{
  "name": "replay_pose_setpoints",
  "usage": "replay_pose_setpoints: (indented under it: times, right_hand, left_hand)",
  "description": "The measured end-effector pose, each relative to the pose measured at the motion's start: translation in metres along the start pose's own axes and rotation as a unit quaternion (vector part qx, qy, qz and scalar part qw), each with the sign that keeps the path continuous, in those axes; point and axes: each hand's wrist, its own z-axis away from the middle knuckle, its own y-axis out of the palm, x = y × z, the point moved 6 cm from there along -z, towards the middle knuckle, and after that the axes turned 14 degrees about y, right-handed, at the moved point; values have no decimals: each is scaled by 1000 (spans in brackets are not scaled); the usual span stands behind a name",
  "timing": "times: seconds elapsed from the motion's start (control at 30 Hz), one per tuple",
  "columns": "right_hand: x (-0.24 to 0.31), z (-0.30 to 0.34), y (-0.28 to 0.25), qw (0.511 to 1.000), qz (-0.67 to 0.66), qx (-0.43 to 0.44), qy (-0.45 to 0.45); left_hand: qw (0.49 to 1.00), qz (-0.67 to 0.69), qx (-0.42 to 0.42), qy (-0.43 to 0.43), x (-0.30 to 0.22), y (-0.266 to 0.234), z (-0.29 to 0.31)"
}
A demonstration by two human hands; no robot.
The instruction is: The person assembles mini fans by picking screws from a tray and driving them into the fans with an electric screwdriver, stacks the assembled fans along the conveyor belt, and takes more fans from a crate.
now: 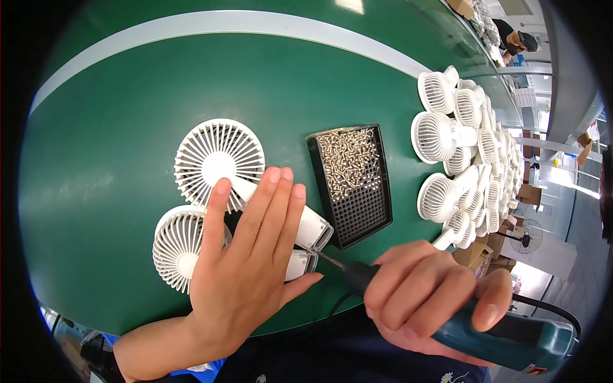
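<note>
Two white handheld fans lie side by side on the green table, the upper fan (219, 163) slightly farther away than the lower fan (174, 252). Across their handles my left hand (246, 268) rests flat, fingers stretched out, hiding much of both handles. My right hand (421, 300) is wrapped around a teal and black electric screwdriver (511, 335). Its thin bit points left and reaches the ends of the two handles; whether it sits in a screw is too small to tell.
A black tray (361, 220) with a grid of holes, partly covered by small metal screws (348, 159), lies right of the fans. Many more white fans (437, 137) are heaped along the right. A black cord (549, 307) trails from the screwdriver. A person (511, 41) is at the far right.
</note>
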Motion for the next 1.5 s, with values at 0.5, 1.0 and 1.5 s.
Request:
replay_pose_setpoints:
  times: [0.5, 1.0, 1.5]
  right_hand:
    - [-6, -2, 4, 997, 70, -34, 24]
    - [5, -1, -99, 957, 77, -265, -89]
    - [-5, 0, -100, 966, 70, -243, -63]
  left_hand:
    - [999, -36, 9, 22, -1, -3, -3]
    - [1000, -26, -6, 13, -3, -5, 0]
    - [999, 15, 19, 47, 8, -16, 2]
